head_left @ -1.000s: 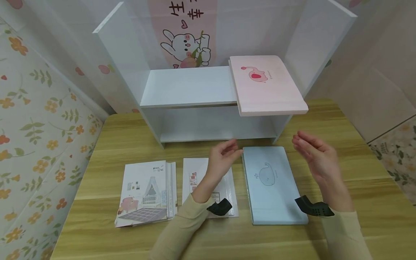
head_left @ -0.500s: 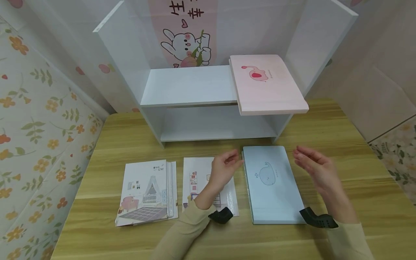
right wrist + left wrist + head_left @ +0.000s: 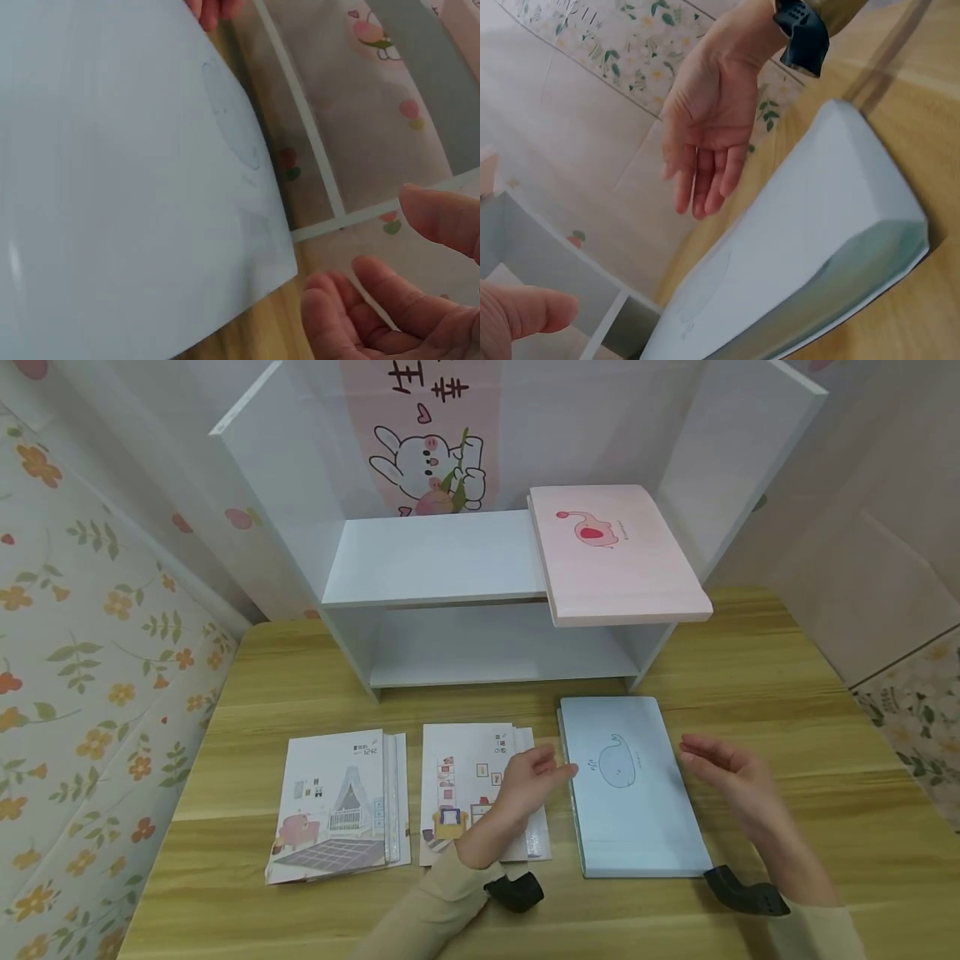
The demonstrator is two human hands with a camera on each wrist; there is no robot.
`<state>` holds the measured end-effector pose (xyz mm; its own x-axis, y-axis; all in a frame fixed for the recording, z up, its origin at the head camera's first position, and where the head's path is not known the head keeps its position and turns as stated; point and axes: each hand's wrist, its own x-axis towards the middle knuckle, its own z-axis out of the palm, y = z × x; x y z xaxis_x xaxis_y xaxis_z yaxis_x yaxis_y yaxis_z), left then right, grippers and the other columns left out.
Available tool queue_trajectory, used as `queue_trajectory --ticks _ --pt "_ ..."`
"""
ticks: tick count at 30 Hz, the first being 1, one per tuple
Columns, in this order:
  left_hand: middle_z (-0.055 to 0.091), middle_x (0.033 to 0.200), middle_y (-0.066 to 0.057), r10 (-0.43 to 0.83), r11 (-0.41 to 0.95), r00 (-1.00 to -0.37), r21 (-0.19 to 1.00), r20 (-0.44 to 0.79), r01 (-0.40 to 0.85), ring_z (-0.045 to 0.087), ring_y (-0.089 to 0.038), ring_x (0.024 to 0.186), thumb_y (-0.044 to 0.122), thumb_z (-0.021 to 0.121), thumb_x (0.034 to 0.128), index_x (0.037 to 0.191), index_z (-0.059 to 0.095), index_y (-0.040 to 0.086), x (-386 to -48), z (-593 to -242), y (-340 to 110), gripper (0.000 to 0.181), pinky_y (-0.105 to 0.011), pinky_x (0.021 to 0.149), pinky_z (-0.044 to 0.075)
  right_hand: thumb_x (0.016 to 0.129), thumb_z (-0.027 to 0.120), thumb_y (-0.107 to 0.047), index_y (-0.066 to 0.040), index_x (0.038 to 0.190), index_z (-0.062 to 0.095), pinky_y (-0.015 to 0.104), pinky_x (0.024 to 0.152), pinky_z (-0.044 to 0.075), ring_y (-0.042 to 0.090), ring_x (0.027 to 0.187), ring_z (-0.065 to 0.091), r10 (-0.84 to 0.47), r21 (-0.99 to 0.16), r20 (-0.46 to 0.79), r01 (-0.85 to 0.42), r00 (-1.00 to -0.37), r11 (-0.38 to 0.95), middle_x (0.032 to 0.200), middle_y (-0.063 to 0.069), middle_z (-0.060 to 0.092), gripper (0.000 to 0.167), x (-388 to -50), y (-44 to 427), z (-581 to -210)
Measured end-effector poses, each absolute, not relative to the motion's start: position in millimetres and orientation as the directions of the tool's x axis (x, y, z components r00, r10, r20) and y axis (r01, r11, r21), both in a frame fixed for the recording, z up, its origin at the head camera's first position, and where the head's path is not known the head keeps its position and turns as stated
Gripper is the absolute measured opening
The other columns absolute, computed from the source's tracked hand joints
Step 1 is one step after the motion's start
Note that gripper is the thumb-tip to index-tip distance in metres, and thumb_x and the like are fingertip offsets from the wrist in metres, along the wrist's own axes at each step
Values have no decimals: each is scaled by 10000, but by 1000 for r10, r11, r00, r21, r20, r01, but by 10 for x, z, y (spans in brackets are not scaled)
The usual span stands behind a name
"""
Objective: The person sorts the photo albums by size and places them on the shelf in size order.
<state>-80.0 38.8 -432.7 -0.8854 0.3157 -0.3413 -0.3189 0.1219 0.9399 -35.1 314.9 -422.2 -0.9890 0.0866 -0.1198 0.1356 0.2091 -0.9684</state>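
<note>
A light blue binder-like book [image 3: 630, 810] with a whale drawing lies flat on the table between the two hands. Left of it, my left hand [image 3: 528, 785] hovers close to the book's left edge, fingers loosely bent and holding nothing. My right hand [image 3: 738, 781] is off the book's right side, also holding nothing, its palm turned inward. In the left wrist view the right hand [image 3: 712, 127] hangs with fingers relaxed, apart from the blue book [image 3: 780, 247]. The right wrist view has the blue book [image 3: 142, 180] large, beside the right hand's fingers [image 3: 405, 292].
A white two-level shelf [image 3: 435, 560] stands at the back. On its upper board, at the right, lies a pink book [image 3: 615, 560] with an elephant, overhanging the front edge. Two stacks of white booklets, a left one [image 3: 330, 810] and a middle one [image 3: 465, 777], lie on the wooden table [image 3: 285, 677].
Both hands have moved down toward the person, alongside the blue book; the left also shifted slightly right. The book, booklets and shelf have stayed in place.
</note>
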Motion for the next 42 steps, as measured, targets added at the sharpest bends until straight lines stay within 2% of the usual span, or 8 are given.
queue_trajectory --ticks 12,18,21,25,28,36,40,42 --pt "427 1384 -238 405 87 -816 906 -412 -414 357 -330 1307 180 593 892 1316 419 -145 -596 -4250 478 562 -459 1062 290 973 504 -304 143 1363 337 109 749 446 -188 904 446 75 -846 -287 290 -955 448 1337 346 410 617 -260 3054 -4239" --pt "437 1382 -218 419 66 -790 883 -447 -465 391 -314 1273 173 571 885 1315 431 -137 -586 -4197 516 548 -461 1061 287 982 487 -292 148 1370 322 173 758 482 -159 927 468 76 -867 -310 315 -948 385 1360 303 408 609 -255 3047 -4261" --pt "438 1378 -209 396 36 -785 863 -476 -505 426 -288 1236 155 576 872 1306 448 -128 -597 -4192 507 534 -435 1030 347 984 488 -274 152 1389 277 200 771 487 -140 952 474 52 -893 -345 345 -937 289 1300 80 522 624 -268 3087 -4289" --pt "551 1021 -78 365 -93 -789 823 -495 -560 499 -177 1015 76 557 846 838 581 -38 -635 -4219 506 116 -367 972 418 988 481 -226 145 1396 257 225 765 490 -92 975 517 -5 -923 -367 363 -930 125 1099 -203 564 595 -288 3175 -4332" --pt "435 769 -12 335 -187 -796 792 -504 -581 461 -132 815 19 530 807 637 413 85 -665 -4247 509 217 -335 922 447 996 460 -198 60 1374 345 246 767 494 -58 996 539 -61 -929 -369 370 -927 5 1068 -204 585 472 -301 3254 -4365" --pt "464 715 9 306 -198 -818 808 -486 -554 454 -107 741 -50 510 765 647 463 70 -698 -4305 500 174 -240 779 455 994 439 -92 -173 1183 581 316 776 521 -3 1037 564 -197 -924 -328 357 -924 -137 1131 -140 618 250 -285 3371 -4455" --pt "535 901 -10 291 -115 -815 827 -501 -550 457 -108 801 -23 546 777 815 568 5 -693 -4307 487 52 -246 798 443 979 408 15 -186 1159 647 332 799 523 61 1062 581 -293 -889 -273 357 -916 -286 1166 -64 635 361 -264 3381 -4491" --pt "574 1096 -58 279 -77 -816 835 -507 -545 490 -118 853 3 575 783 1033 609 -53 -684 -4304 480 258 -272 838 449 978 375 45 -156 1182 647 341 817 519 86 1077 581 -335 -860 -245 364 -910 -359 1184 -30 632 395 -256 3389 -4499"
